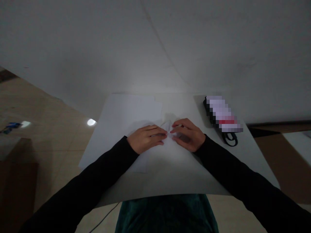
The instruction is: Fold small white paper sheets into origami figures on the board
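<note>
A small piece of folded white paper (169,127) lies at the middle of the white table top (165,181), its creases faint against the pale surface. My left hand (147,139) comes in from the left, fingertips on the fold. My right hand (187,135) faces it from the right and pinches the opposite side, so that the fingertips nearly meet. Part of the paper is hidden under both hands. A flat white sheet (131,111) lies beyond my left hand, touching neither hand.
A pixelated, blurred object (221,113) with a black strap loop (229,139) lies at the table's right side. A pale curved wall (155,42) rises behind the table. Beige floor tiles (48,103) show at left, with a small blue item (11,127) on them.
</note>
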`<state>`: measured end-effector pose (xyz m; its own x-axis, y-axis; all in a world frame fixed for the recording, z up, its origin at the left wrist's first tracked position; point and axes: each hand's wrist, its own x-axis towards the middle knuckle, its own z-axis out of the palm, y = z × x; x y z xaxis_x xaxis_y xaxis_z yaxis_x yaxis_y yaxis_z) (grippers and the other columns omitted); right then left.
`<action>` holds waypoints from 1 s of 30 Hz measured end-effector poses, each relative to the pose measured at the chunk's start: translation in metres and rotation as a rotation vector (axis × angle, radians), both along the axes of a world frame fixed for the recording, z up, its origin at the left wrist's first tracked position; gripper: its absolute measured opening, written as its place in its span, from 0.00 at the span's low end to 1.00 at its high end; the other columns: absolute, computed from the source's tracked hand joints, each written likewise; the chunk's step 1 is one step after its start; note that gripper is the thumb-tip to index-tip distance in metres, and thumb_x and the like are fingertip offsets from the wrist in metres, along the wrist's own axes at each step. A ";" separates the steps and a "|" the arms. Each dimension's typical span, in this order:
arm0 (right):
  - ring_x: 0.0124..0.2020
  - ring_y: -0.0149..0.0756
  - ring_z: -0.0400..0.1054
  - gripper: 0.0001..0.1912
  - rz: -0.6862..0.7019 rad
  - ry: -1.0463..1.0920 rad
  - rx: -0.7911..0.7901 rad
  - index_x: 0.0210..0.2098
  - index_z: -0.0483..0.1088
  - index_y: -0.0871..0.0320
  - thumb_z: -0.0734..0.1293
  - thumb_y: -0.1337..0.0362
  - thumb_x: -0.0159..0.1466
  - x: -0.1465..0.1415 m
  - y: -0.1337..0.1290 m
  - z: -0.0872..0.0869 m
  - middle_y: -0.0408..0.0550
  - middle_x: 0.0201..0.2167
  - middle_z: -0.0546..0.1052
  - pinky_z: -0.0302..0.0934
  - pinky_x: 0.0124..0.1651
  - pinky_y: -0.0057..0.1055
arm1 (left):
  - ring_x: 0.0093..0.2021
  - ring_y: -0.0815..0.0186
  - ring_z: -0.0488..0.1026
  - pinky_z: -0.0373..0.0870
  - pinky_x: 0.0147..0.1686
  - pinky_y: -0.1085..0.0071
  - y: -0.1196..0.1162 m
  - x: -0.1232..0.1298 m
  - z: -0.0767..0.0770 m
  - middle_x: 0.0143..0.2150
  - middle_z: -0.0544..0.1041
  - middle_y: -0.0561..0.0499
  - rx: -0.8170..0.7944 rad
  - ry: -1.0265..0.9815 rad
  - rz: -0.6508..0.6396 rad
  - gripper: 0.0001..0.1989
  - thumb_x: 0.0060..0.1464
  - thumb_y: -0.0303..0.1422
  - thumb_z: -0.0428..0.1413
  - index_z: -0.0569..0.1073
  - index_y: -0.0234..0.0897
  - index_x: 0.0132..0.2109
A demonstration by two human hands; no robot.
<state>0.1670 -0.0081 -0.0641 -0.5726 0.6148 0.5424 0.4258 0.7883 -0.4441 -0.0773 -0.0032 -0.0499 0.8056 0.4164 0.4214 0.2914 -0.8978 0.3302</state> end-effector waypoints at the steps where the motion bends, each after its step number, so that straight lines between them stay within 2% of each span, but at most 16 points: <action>1: 0.42 0.39 0.68 0.11 0.086 0.012 0.000 0.41 0.72 0.57 0.68 0.59 0.60 0.002 0.003 -0.001 0.54 0.41 0.75 0.65 0.44 0.37 | 0.49 0.62 0.74 0.73 0.48 0.63 0.000 0.000 0.000 0.49 0.77 0.43 0.008 0.007 -0.003 0.09 0.61 0.32 0.53 0.75 0.35 0.45; 3: 0.41 0.38 0.70 0.15 0.173 0.024 0.010 0.42 0.71 0.57 0.69 0.56 0.58 0.005 0.008 -0.004 0.53 0.40 0.76 0.65 0.44 0.38 | 0.47 0.63 0.75 0.74 0.47 0.64 0.000 -0.001 0.000 0.48 0.78 0.44 0.034 0.032 0.013 0.09 0.61 0.33 0.52 0.75 0.36 0.44; 5: 0.41 0.38 0.71 0.17 0.169 0.027 0.025 0.43 0.72 0.57 0.70 0.56 0.58 0.008 0.012 -0.008 0.53 0.40 0.77 0.66 0.44 0.38 | 0.44 0.64 0.75 0.73 0.45 0.65 -0.001 -0.001 0.000 0.47 0.78 0.45 0.069 0.063 0.050 0.10 0.61 0.35 0.53 0.76 0.37 0.43; 12: 0.39 0.37 0.75 0.10 0.144 0.033 0.016 0.37 0.75 0.55 0.70 0.57 0.59 0.011 0.015 -0.014 0.50 0.38 0.80 0.69 0.42 0.37 | 0.42 0.64 0.73 0.72 0.45 0.66 -0.005 0.001 0.000 0.47 0.78 0.45 0.081 0.099 0.093 0.13 0.62 0.37 0.51 0.75 0.36 0.46; 17: 0.42 0.37 0.76 0.07 0.026 -0.024 0.212 0.39 0.76 0.56 0.66 0.66 0.62 0.005 0.002 -0.013 0.49 0.37 0.81 0.71 0.44 0.34 | 0.49 0.58 0.69 0.68 0.51 0.59 -0.008 0.008 0.005 0.60 0.67 0.34 0.057 0.158 0.118 0.20 0.61 0.37 0.51 0.69 0.29 0.55; 21: 0.42 0.39 0.76 0.08 -0.059 -0.097 0.328 0.37 0.76 0.58 0.65 0.70 0.61 -0.003 -0.008 -0.010 0.50 0.37 0.81 0.71 0.43 0.35 | 0.57 0.52 0.64 0.63 0.55 0.52 -0.009 0.014 0.007 0.64 0.62 0.36 0.001 0.268 0.162 0.25 0.58 0.34 0.52 0.63 0.29 0.60; 25: 0.42 0.38 0.76 0.07 -0.087 -0.071 0.311 0.35 0.76 0.59 0.65 0.71 0.61 -0.005 -0.008 -0.011 0.51 0.38 0.81 0.72 0.43 0.34 | 0.63 0.52 0.57 0.60 0.59 0.54 -0.008 0.018 0.004 0.64 0.61 0.35 -0.029 0.235 0.180 0.25 0.57 0.34 0.51 0.61 0.24 0.59; 28: 0.43 0.37 0.76 0.07 -0.083 -0.037 0.245 0.35 0.75 0.58 0.64 0.70 0.63 -0.001 -0.004 -0.014 0.51 0.38 0.81 0.72 0.44 0.34 | 0.60 0.51 0.59 0.62 0.58 0.55 -0.009 0.022 0.002 0.64 0.61 0.33 -0.003 0.241 0.220 0.25 0.57 0.33 0.51 0.63 0.21 0.58; 30: 0.44 0.38 0.75 0.07 -0.052 -0.005 0.197 0.37 0.75 0.58 0.64 0.69 0.63 0.002 -0.002 -0.016 0.52 0.39 0.81 0.72 0.45 0.35 | 0.58 0.50 0.61 0.64 0.56 0.54 -0.010 0.022 0.002 0.64 0.62 0.34 0.023 0.268 0.254 0.24 0.57 0.33 0.52 0.64 0.22 0.58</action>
